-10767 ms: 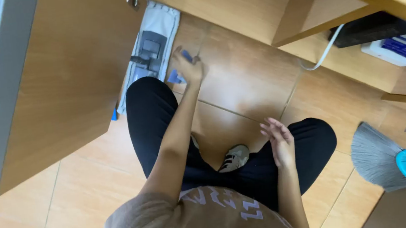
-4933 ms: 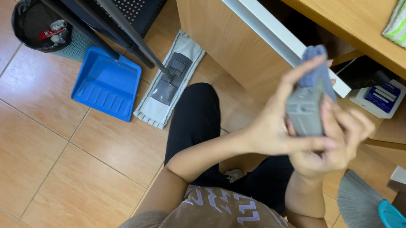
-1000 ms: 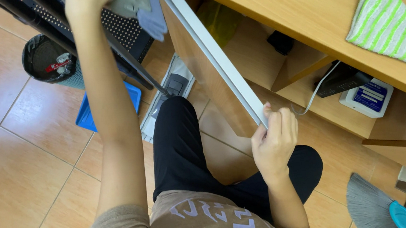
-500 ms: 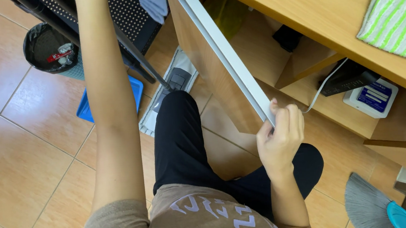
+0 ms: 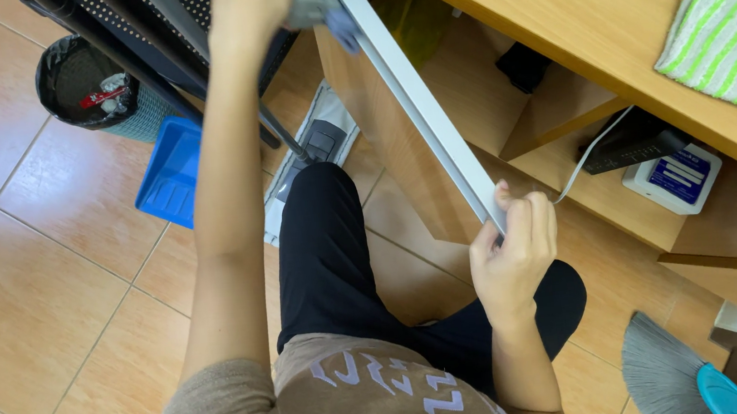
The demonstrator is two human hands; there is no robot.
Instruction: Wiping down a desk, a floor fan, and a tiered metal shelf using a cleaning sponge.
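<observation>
The person sits on the tiled floor (image 5: 23,307) beside a wooden desk (image 5: 550,24), legs in black trousers folded under them. The right hand (image 5: 512,251) is curled around the near end of a long wooden panel (image 5: 388,132) with a white edge, fingers wrapped over that edge and thumb behind it. The panel stands on edge and runs away from the person towards the far side of the scene. The left hand (image 5: 251,0) is raised far up along the panel and closed on a grey cloth (image 5: 311,3), which is pressed against the white edge near the panel's far end.

A green-and-white striped cloth (image 5: 724,33) lies on the desk at the right. Under the desk sits a small white box with a blue label (image 5: 671,180). To the left, on the floor, are a blue dustpan (image 5: 169,173), a flat mop head (image 5: 313,153) and a black bin (image 5: 86,81). A grey broom (image 5: 665,377) shows at the near right.
</observation>
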